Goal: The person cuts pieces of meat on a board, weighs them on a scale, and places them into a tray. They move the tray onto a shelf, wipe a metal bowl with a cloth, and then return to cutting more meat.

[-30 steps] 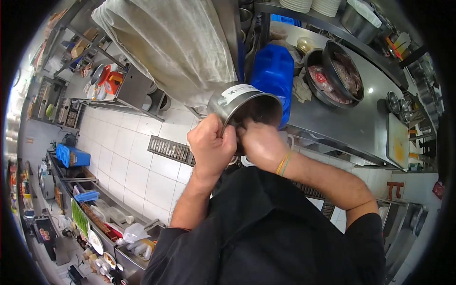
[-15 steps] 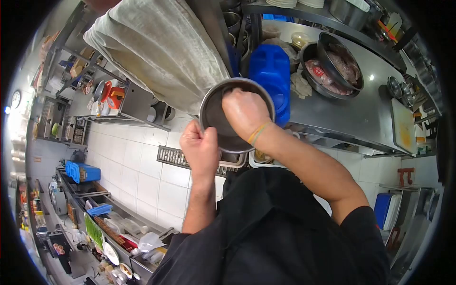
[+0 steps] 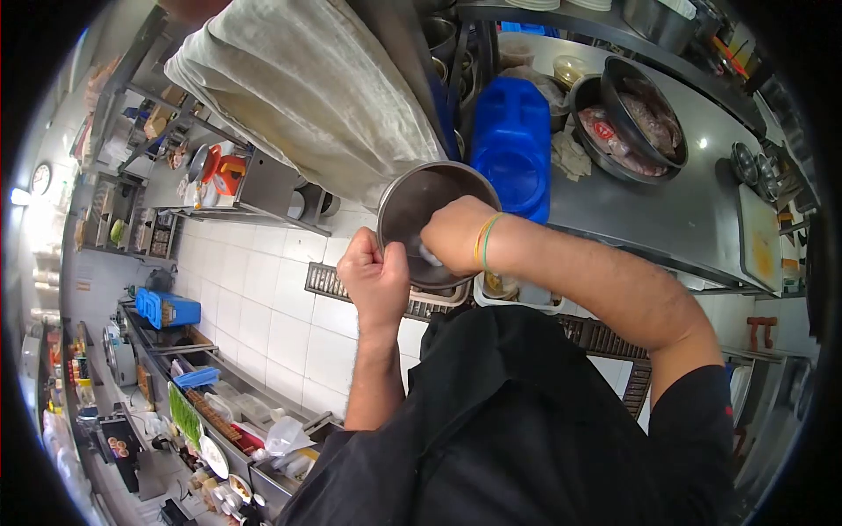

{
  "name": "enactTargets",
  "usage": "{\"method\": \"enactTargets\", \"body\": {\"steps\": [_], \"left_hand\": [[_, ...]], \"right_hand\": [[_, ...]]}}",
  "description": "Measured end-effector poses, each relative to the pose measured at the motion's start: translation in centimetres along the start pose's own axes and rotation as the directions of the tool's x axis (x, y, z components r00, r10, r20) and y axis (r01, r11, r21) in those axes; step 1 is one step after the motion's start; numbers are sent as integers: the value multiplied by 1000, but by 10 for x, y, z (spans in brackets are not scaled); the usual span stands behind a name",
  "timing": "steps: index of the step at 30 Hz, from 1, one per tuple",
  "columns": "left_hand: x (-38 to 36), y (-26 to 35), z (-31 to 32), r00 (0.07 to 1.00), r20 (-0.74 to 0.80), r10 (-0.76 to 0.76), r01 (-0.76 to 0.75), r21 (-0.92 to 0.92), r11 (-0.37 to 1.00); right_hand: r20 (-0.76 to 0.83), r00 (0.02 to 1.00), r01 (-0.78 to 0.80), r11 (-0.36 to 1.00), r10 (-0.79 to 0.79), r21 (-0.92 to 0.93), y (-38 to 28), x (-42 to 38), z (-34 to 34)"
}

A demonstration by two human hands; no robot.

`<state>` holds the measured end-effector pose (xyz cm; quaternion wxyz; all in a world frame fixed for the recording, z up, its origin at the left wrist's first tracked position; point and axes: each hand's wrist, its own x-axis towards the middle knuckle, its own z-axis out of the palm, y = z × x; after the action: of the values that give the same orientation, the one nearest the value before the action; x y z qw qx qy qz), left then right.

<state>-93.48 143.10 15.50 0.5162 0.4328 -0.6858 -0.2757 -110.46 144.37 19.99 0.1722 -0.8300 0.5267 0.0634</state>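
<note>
A deep round metal bowl (image 3: 408, 206) is held in front of my chest, its mouth facing me. My left hand (image 3: 375, 279) is closed around its left rim, thumb toward the inside. Reaching in from the right, my right hand (image 3: 458, 235) has its fingers curled within the bowl. A small whitish piece (image 3: 429, 256) shows under those fingers, too hidden to name. Yellow and green bands (image 3: 484, 241) circle my right wrist. Just beyond the bowl are a draped pale cloth (image 3: 307, 96) and a blue plastic jerrycan (image 3: 510, 131).
On the steel counter (image 3: 605, 206) to the right, a dark bowl (image 3: 649, 162) leans over another, both holding packed meat. A cutting board (image 3: 759, 232) lies farther right. Plastic tubs (image 3: 554, 305) sit below the bowl, near a floor grate (image 3: 326, 280). Another counter runs along the lower left.
My right hand has moved down and toward me inside the bowl, and its wrist has turned. The whitish piece now shows. My left hand keeps its hold on the rim; the view has shifted slightly.
</note>
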Motion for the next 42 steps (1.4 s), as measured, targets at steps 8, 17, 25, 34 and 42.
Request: {"method": "enactTargets", "body": {"steps": [8,17,25,34,42], "left_hand": [[13,6,-13,999,36,-40,35,124,992],[0,-6,-27,981,-100,169,-150,170,974],[-7,-42,-53,958,-270,91,-68,96,993],[-6,-72,-89,962,-111,-249,255,38,966],[-12,-117,-137,946,-124,-298,281,-143,949]], "right_hand": [[-684,690,2,946,-235,-324,7,53,51],[-140,984,-116,993,114,-9,-27,41,29],[-334,943,187,802,16,567,-68,45,38],[-665,745,-61,998,53,11,-52,95,27],[-432,902,251,824,-9,507,-121,145,64]]}}
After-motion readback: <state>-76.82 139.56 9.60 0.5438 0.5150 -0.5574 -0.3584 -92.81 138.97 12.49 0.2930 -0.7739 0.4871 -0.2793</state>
